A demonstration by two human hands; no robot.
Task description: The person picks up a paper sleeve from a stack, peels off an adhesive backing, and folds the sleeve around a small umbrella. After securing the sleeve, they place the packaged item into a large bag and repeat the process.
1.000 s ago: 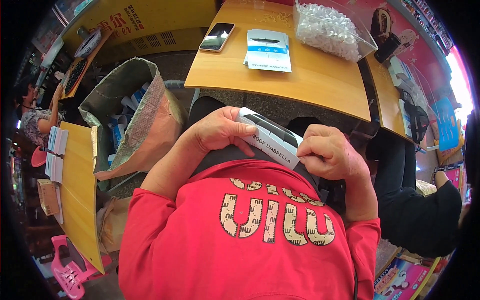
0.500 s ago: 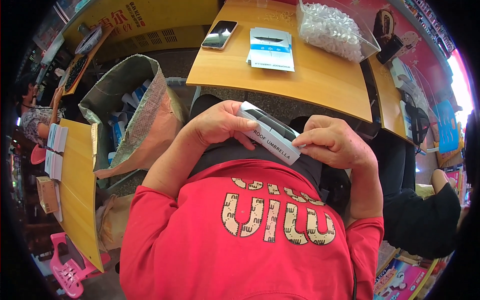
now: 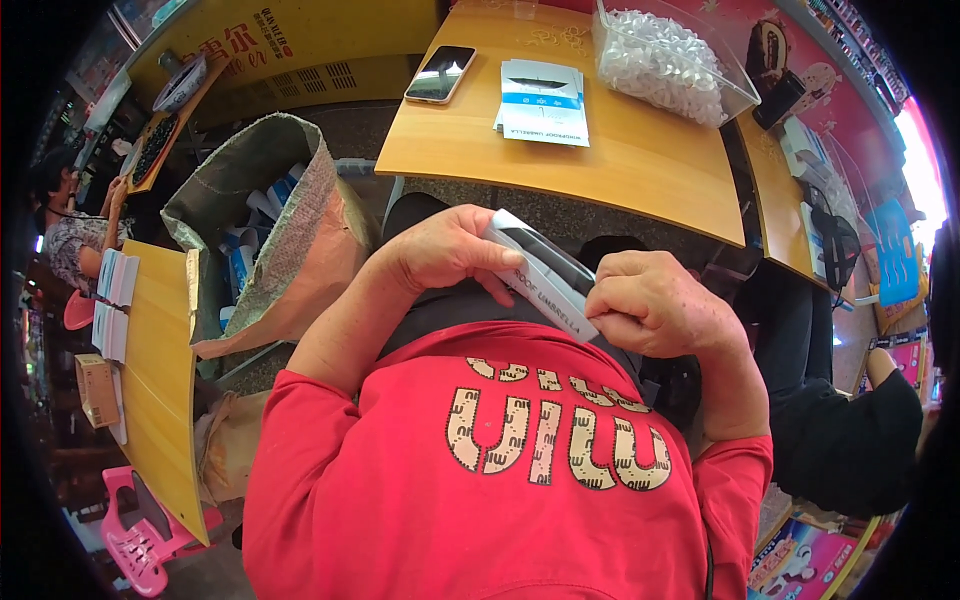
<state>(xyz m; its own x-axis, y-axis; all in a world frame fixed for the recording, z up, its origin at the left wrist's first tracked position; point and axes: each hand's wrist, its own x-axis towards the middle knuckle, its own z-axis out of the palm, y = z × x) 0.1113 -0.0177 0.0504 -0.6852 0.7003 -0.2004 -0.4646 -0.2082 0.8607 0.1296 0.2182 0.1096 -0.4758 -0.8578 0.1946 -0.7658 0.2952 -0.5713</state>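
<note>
The right hand (image 3: 655, 305) has curled tighter; before a wooden table (image 3: 640, 170) near a red wall (image 3: 735, 28), it and the left hand (image 3: 455, 250) pinch a folded black-and-white printed card (image 3: 548, 280) at opposite ends.

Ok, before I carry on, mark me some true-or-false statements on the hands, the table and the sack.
1. The left hand and right hand both hold the white printed card. True.
2. That card lies flat on the table. False: it is held up in the hands, on the person's side of the table edge.
3. A phone lies left of a stack of cards. True.
4. The woven sack stands to the person's right. False: it stands to the left.
5. The clear bin holds many white pieces. True.
</note>
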